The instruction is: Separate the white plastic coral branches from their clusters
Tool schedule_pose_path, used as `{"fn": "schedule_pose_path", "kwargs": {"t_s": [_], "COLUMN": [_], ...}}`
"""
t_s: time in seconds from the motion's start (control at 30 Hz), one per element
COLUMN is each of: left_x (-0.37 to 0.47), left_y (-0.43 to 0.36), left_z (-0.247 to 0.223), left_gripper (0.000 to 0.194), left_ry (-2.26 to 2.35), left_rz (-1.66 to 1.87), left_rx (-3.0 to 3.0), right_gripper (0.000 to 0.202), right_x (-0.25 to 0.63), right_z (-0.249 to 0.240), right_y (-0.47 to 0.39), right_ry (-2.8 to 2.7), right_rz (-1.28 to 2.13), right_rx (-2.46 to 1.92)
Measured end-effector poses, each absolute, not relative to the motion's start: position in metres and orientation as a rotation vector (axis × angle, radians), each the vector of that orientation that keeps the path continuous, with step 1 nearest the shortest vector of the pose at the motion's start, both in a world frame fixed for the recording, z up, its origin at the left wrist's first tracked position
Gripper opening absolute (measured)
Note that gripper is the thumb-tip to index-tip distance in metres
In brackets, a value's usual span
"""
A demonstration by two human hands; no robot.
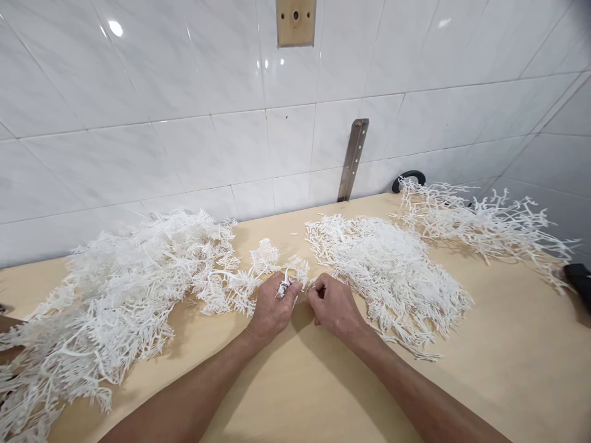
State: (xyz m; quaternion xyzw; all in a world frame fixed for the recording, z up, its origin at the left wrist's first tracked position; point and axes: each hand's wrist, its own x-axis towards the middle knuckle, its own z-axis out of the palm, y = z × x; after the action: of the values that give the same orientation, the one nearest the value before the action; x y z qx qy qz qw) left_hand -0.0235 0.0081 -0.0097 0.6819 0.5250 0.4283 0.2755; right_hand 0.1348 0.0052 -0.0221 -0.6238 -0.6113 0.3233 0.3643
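Observation:
My left hand [273, 303] is closed around a white branching plastic piece [285, 280], whose stem and twigs stick out past the thumb. Close beside it, my right hand [336, 304] has its fingers pinched together at the edge of that piece; what lies between the fingertips is too small to make out. Several loose white branched pieces [231, 283] lie just left of and behind my left hand. A dense heap of short white twig bits [388, 264] spreads right beside my right hand.
A large pile of white branched plastic [133, 289] covers the table's left side. Bare, longer white branches [480, 215] lie at the back right, near a black curved handle [409, 179]. A metal strip [353, 160] leans against the tiled wall. A dark object [578, 280] sits at the right edge.

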Motion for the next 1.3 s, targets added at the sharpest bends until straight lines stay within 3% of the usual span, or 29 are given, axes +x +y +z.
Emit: {"fn": "schedule_pose_path", "kwargs": {"t_s": [0.1,0.23,0.4,0.57,0.73,1.03,1.23,1.3], "left_x": [-0.025,-0.026,-0.026,-0.026,-0.026,-0.022,-0.022,-0.023], "left_y": [0.009,0.013,0.013,0.013,0.013,0.011,0.007,0.007], "left_z": [-0.010,-0.011,-0.010,-0.010,-0.008,-0.012,-0.014,-0.012], "left_gripper": [0.028,0.032,0.033,0.036,0.034,0.031,0.026,0.025], "left_ry": [1.362,1.336,1.285,1.337,1.299,1.440,1.423,1.407], "left_rz": [1.162,1.103,1.110,1.034,0.985,1.067,1.178,1.231], "left_rx": [1.848,1.758,1.670,1.712,1.740,1.857,1.961,2.001], "right_gripper": [0.011,0.010,0.023,0.028,0.026,0.015,0.012,0.011], "right_x": [0.142,0.151,0.150,0.148,0.146,0.136,0.128,0.129], "right_z": [-0.019,-0.015,-0.014,-0.011,-0.010,-0.014,-0.015,-0.016], "right_y": [0.008,0.010,0.010,0.007,0.005,0.000,0.001,0.004], "right_ry": [-1.546,-1.351,-1.295,-1.327,-1.455,-1.891,-1.616,-1.613], "right_rz": [0.658,0.936,1.322,1.467,1.325,0.488,1.002,0.867], "right_rx": [-1.649,-1.507,-1.194,-1.217,-1.330,-1.450,-1.590,-1.618]}}
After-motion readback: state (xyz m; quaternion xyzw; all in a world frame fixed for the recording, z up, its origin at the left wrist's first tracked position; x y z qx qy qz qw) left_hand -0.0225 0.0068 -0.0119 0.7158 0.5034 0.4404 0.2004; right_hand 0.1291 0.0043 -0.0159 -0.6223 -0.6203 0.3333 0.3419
